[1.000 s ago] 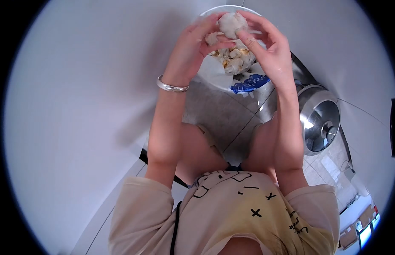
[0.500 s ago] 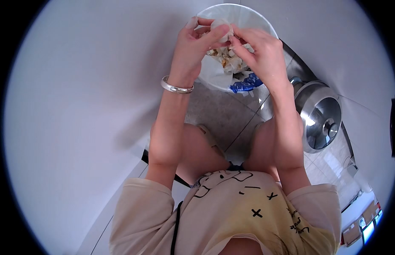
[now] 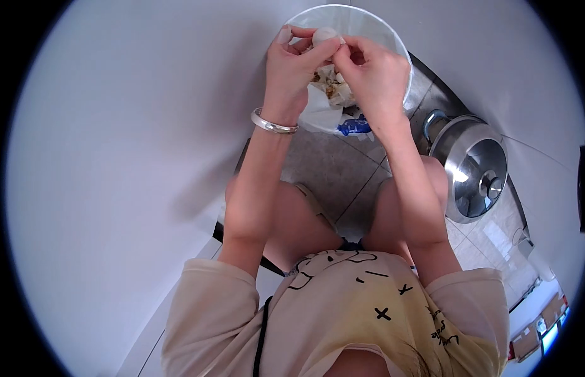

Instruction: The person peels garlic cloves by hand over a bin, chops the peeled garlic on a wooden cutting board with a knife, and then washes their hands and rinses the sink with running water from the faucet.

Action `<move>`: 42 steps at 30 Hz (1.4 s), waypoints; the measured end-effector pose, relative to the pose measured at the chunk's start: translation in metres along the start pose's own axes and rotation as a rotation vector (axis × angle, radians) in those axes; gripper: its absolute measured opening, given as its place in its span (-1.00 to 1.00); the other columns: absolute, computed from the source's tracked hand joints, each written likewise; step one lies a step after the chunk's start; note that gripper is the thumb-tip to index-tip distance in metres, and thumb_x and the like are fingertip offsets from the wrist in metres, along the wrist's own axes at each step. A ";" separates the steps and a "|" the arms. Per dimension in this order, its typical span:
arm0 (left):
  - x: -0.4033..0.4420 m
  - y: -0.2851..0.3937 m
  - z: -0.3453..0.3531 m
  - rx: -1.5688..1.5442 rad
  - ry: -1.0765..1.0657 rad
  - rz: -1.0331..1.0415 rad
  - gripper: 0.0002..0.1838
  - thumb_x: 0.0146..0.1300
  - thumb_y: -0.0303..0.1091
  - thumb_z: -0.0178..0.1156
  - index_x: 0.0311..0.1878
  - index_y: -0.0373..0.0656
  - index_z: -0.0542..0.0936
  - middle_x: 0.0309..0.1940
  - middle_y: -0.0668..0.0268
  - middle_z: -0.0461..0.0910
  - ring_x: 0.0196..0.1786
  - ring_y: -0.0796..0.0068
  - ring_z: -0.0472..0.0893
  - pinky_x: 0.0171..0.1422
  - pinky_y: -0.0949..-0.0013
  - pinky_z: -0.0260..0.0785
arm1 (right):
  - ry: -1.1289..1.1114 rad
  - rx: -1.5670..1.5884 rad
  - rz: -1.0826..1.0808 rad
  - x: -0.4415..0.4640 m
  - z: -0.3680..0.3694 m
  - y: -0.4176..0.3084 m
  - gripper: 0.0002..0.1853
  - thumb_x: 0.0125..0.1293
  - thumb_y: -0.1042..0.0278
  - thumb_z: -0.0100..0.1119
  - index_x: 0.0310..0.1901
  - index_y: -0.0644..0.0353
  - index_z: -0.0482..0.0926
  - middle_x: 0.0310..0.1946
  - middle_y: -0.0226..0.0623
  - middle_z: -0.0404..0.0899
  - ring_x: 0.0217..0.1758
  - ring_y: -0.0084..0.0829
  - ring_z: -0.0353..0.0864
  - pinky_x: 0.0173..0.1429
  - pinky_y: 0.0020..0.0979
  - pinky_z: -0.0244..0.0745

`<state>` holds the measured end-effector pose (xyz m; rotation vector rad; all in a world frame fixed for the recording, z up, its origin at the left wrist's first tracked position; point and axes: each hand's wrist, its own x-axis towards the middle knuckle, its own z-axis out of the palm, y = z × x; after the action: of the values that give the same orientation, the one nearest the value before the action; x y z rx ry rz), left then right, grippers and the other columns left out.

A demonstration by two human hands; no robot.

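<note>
Over the bin, my left hand (image 3: 292, 69) has its fingers closed around a small round white thing (image 3: 327, 36) with a pale, papery-looking surface. Its exact kind is too small to tell. My right hand (image 3: 375, 75) meets it from the other side, thumb and index finger pinched at its edge near the left thumb. The fingertips partly hide what lies between them. Below both hands stands a round white bin (image 3: 393, 38) with a pale liner, holding crumpled white and brownish scraps (image 3: 333, 87) and a blue wrapper (image 3: 355, 125).
To the right on the tiled floor (image 3: 330, 157) is a shiny metal pot with a glass lid (image 3: 474, 182). A pale wall-like surface (image 3: 129, 157) fills the left side. Cardboard boxes (image 3: 525, 342) lie at the lower right.
My right hand has moved slightly left and closer to my left hand, its fingers now bunched in a pinch. More of the white thing's smooth top shows. The view has shifted slightly.
</note>
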<state>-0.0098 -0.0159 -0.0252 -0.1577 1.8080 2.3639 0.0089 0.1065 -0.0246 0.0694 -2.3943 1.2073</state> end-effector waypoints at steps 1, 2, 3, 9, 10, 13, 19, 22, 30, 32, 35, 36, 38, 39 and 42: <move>0.001 -0.002 0.000 -0.011 0.000 0.001 -0.72 0.10 -0.51 0.26 -0.16 -0.26 0.40 -0.29 0.22 0.57 -0.24 0.51 0.59 -0.19 0.48 0.51 | 0.002 0.000 0.026 0.001 0.000 -0.001 -0.85 0.03 0.36 0.16 -0.41 0.22 0.65 -0.59 -0.18 0.58 -0.55 -0.26 0.60 -0.41 -0.35 0.49; 0.002 -0.004 0.000 -0.023 0.002 0.001 -0.73 0.11 -0.52 0.25 -0.16 -0.27 0.39 -0.29 0.21 0.57 -0.24 0.50 0.59 -0.18 0.47 0.52 | 0.001 0.000 0.051 0.001 -0.001 -0.001 -0.84 0.03 0.36 0.16 -0.41 0.23 0.65 -0.59 -0.17 0.58 -0.55 -0.27 0.60 -0.41 -0.36 0.49; 0.002 -0.005 -0.002 -0.067 -0.014 -0.017 -0.74 0.12 -0.52 0.23 -0.16 -0.26 0.39 -0.28 0.21 0.57 -0.23 0.48 0.60 -0.15 0.44 0.53 | 0.004 0.012 0.077 0.002 0.000 0.000 -0.83 0.03 0.36 0.16 -0.40 0.25 0.65 -0.59 -0.17 0.59 -0.54 -0.27 0.61 -0.39 -0.36 0.50; 0.006 -0.003 -0.010 -0.253 -0.110 -0.101 -0.85 0.22 -0.45 0.11 -0.18 -0.27 0.42 -0.19 0.20 0.55 -0.11 0.35 0.59 0.07 0.25 0.53 | -0.019 0.119 0.214 0.016 -0.007 0.017 -0.79 0.05 0.33 0.12 -0.39 0.27 0.65 -0.57 -0.14 0.60 -0.50 -0.28 0.64 -0.31 -0.36 0.52; 0.009 -0.003 -0.013 -0.262 -0.091 -0.115 -0.86 0.24 -0.43 0.09 -0.19 -0.27 0.43 -0.18 0.19 0.55 -0.09 0.33 0.58 0.09 0.24 0.51 | -0.035 0.091 0.220 0.016 -0.007 0.020 -0.79 0.05 0.32 0.12 -0.38 0.26 0.65 -0.57 -0.14 0.60 -0.49 -0.25 0.64 -0.29 -0.34 0.52; 0.009 0.001 -0.015 -0.286 -0.069 -0.150 -0.86 0.27 -0.37 0.05 -0.23 -0.26 0.46 -0.14 0.18 0.55 -0.05 0.31 0.57 0.12 0.22 0.49 | -0.085 -0.113 0.158 0.017 -0.016 0.020 -0.79 0.06 0.32 0.11 -0.36 0.24 0.66 -0.57 -0.13 0.60 -0.46 -0.17 0.62 -0.24 -0.29 0.53; 0.008 0.005 -0.016 -0.201 -0.070 -0.179 -0.79 0.31 -0.28 0.06 -0.17 -0.24 0.52 -0.13 0.19 0.57 -0.03 0.42 0.54 0.02 0.39 0.41 | -0.218 -0.151 0.000 0.014 -0.016 0.033 -0.79 0.11 0.27 0.16 -0.36 0.22 0.66 -0.41 -0.11 0.61 -0.36 -0.11 0.60 -0.17 -0.25 0.50; 0.008 0.001 -0.017 -0.115 -0.105 -0.164 -0.68 0.33 -0.20 0.06 -0.06 -0.26 0.52 -0.16 0.24 0.58 -0.08 0.53 0.50 -0.06 0.48 0.35 | -0.218 -0.021 -0.044 0.016 -0.021 0.019 -0.80 0.13 0.26 0.17 -0.34 0.20 0.65 -0.37 -0.17 0.58 -0.35 -0.16 0.57 -0.20 -0.28 0.48; 0.004 0.001 -0.013 -0.025 -0.126 -0.157 -0.58 0.21 -0.12 0.22 -0.03 -0.27 0.55 -0.34 0.43 0.57 -0.36 0.72 0.44 -0.20 0.56 0.29 | -0.217 -0.017 -0.369 0.016 -0.018 0.018 -0.81 0.15 0.33 0.14 -0.19 0.13 0.60 -0.41 -0.29 0.56 -0.35 -0.21 0.55 -0.27 -0.28 0.47; -0.001 0.004 -0.013 0.060 -0.187 -0.123 -0.54 0.19 -0.19 0.25 0.06 -0.31 0.50 -0.37 0.44 0.56 -0.40 0.72 0.44 -0.22 0.57 0.30 | -0.243 -0.051 -0.355 0.016 -0.021 0.020 -0.81 0.16 0.33 0.13 -0.21 0.15 0.59 -0.42 -0.28 0.56 -0.35 -0.21 0.56 -0.26 -0.28 0.47; -0.005 0.008 -0.013 0.209 -0.201 -0.062 -0.45 0.22 -0.32 0.20 0.25 -0.28 0.32 -0.25 0.39 0.56 -0.29 0.66 0.50 -0.09 0.55 0.33 | -0.244 -0.078 -0.415 0.013 -0.017 0.020 -0.81 0.16 0.34 0.12 -0.21 0.17 0.59 -0.44 -0.24 0.57 -0.36 -0.19 0.56 -0.27 -0.27 0.48; -0.005 0.008 -0.015 0.245 -0.223 -0.043 -0.44 0.22 -0.34 0.21 0.26 -0.28 0.31 -0.26 0.39 0.56 -0.32 0.67 0.49 -0.10 0.56 0.33 | -0.257 -0.077 -0.408 0.011 -0.017 0.021 -0.81 0.15 0.35 0.12 -0.20 0.17 0.58 -0.44 -0.24 0.57 -0.37 -0.19 0.56 -0.27 -0.26 0.48; -0.004 0.009 -0.019 0.320 -0.265 -0.005 -0.41 0.20 -0.37 0.22 0.28 -0.28 0.29 -0.29 0.40 0.57 -0.36 0.67 0.49 -0.10 0.58 0.32 | -0.284 -0.072 -0.394 0.010 -0.018 0.020 -0.80 0.15 0.36 0.12 -0.19 0.17 0.58 -0.45 -0.22 0.57 -0.39 -0.18 0.56 -0.29 -0.26 0.48; -0.003 0.010 -0.021 0.342 -0.277 -0.013 -0.41 0.21 -0.38 0.21 0.28 -0.27 0.28 -0.30 0.40 0.57 -0.36 0.67 0.48 -0.11 0.58 0.32 | -0.284 -0.062 -0.388 0.009 -0.019 0.019 -0.80 0.15 0.36 0.12 -0.19 0.17 0.58 -0.45 -0.22 0.57 -0.39 -0.17 0.56 -0.29 -0.26 0.48; -0.003 0.014 -0.024 0.374 -0.294 -0.021 -0.41 0.21 -0.39 0.20 0.30 -0.23 0.27 -0.33 0.40 0.57 -0.37 0.69 0.46 -0.13 0.59 0.31 | -0.276 0.009 -0.342 0.008 -0.018 0.016 -0.79 0.15 0.35 0.13 -0.17 0.16 0.59 -0.46 -0.22 0.56 -0.40 -0.17 0.56 -0.31 -0.27 0.48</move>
<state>-0.0101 -0.0423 -0.0176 0.2049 2.0349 1.8689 0.0046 0.1314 -0.0247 0.6597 -2.4705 1.1024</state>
